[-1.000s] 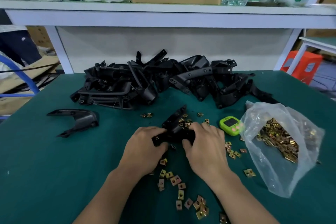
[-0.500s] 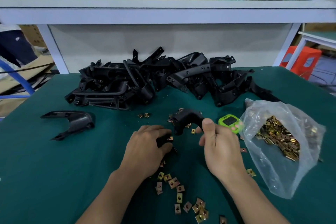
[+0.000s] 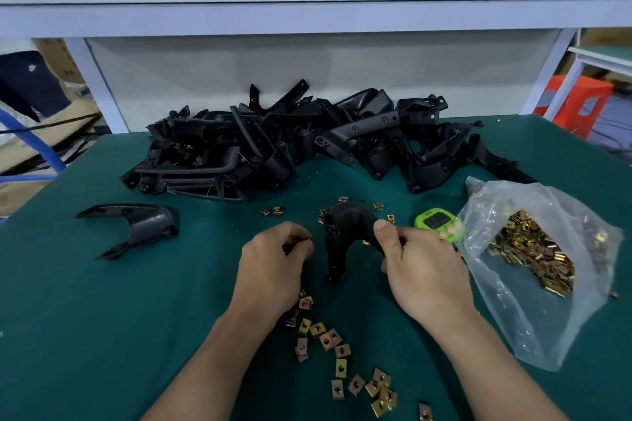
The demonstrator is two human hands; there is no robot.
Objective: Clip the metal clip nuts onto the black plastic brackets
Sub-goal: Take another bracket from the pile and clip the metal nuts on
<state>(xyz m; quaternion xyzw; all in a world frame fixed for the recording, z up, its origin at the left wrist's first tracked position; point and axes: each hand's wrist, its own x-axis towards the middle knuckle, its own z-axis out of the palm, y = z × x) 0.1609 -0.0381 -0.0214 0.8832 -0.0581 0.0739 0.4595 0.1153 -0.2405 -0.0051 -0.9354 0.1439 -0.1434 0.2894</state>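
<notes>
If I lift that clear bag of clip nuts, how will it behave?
Probably floppy: the thin bag lies crumpled and slumped. Likely heavy for its size, given the heap of metal clip nuts inside. I cannot tell whether its mouth is closed, so nuts might spill.

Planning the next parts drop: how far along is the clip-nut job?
Early. Perhaps done: one lone bracket lies apart at left, though no clips show on it. In hand: the right hand grips a second bracket; the left hand curls beside it, contents unclear. Left: the bracket pile, with loose clip nuts and a bag of more.
</notes>
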